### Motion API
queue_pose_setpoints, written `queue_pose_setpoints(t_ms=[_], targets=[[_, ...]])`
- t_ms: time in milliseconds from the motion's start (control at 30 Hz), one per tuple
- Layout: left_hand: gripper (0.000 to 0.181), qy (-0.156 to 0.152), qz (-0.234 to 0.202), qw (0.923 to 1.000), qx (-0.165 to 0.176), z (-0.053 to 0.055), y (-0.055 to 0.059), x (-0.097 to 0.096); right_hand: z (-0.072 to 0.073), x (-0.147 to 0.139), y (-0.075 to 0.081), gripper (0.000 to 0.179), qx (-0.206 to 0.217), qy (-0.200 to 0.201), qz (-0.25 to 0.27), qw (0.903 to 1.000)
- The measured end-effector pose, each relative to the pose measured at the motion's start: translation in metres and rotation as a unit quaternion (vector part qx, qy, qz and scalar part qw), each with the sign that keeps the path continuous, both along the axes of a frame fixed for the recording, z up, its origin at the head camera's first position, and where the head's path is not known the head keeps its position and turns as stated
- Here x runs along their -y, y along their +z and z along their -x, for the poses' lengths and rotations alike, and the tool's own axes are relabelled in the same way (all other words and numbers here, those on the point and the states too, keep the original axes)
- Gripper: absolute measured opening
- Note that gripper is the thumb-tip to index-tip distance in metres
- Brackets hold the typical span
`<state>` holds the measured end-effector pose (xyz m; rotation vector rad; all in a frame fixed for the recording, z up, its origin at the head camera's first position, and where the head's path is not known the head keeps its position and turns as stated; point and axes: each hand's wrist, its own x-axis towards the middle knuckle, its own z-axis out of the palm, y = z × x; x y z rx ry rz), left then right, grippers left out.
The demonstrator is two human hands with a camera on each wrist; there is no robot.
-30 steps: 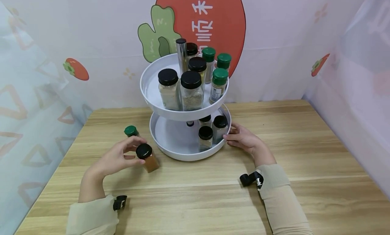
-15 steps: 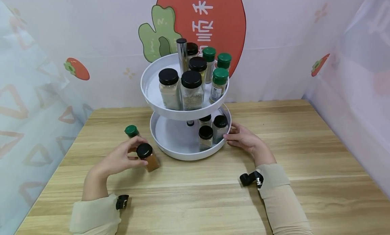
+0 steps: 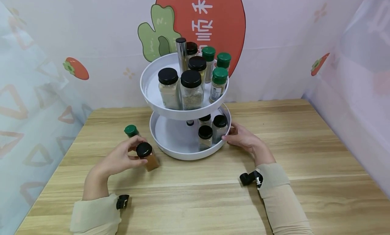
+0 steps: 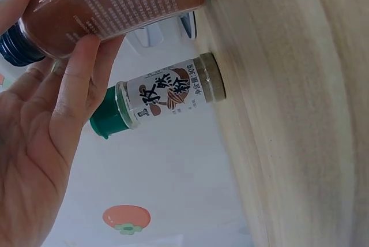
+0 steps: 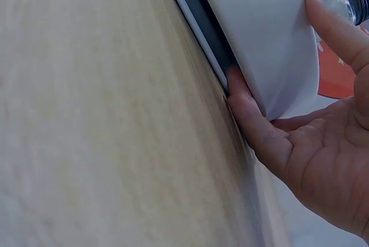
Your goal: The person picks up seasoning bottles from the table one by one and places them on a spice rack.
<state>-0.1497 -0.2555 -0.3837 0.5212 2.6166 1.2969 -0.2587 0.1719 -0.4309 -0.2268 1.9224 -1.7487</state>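
My left hand [image 3: 120,157] grips a square spice jar [image 3: 151,162] of reddish-brown powder with a black lid, thumb on one side and fingers on the other. In the left wrist view its base is at the tabletop; whether it touches, I cannot tell. Just behind that hand stands a green-capped cumin bottle [image 4: 167,94], partly hidden in the head view. My right hand [image 3: 243,138] holds the edge of the white lower tray [image 3: 173,150] of a two-tier rack. Its thumb lies at the rim and a fingertip reaches beneath, as the right wrist view shows.
Several black-lidded jars [image 3: 205,137] stand on the right of the lower tray. The upper tray [image 3: 149,89] bears several jars, green-capped bottles [image 3: 219,81] and a metal post [image 3: 181,55]. A patterned cloth [image 3: 274,59] hangs behind the wooden table [image 3: 195,201].
My left hand and forearm have shifted slightly right, the thumb further along the jar. The jar, the rack and my right hand have stayed nearly still.
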Motion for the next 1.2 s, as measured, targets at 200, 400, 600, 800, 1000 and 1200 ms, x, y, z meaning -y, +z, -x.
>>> queue_pose_setpoints(t_ms=[200, 400, 600, 800, 1000, 1200], targets=[[0.051, 0.005, 0.007, 0.9999, -0.01, -0.001, 0.002, 0.0, -0.001, 0.0, 0.0, 0.086, -0.014, 0.002, -0.003, 0.9999], [0.047, 0.013, -0.008, 0.9996, -0.023, -0.009, 0.009, 0.004, -0.002, 0.001, 0.001, 0.085, -0.01, 0.003, 0.011, 0.9999], [0.045, 0.011, -0.022, 0.9985, -0.049, -0.013, 0.019, 0.003, -0.004, 0.002, 0.004, 0.086, -0.005, -0.005, 0.016, 0.9999], [0.046, 0.018, -0.027, 0.9974, -0.064, -0.012, 0.028, 0.001, -0.005, -0.001, 0.003, 0.087, -0.007, 0.0, 0.012, 0.9999], [0.044, 0.015, -0.059, 0.9945, -0.085, -0.004, 0.038, -0.01, -0.006, -0.002, 0.002, 0.089, -0.009, -0.002, 0.011, 0.9999], [0.044, 0.014, -0.063, 0.9921, -0.108, 0.004, 0.045, -0.021, -0.005, 0.001, 0.002, 0.09, -0.004, -0.001, 0.01, 0.9999]])
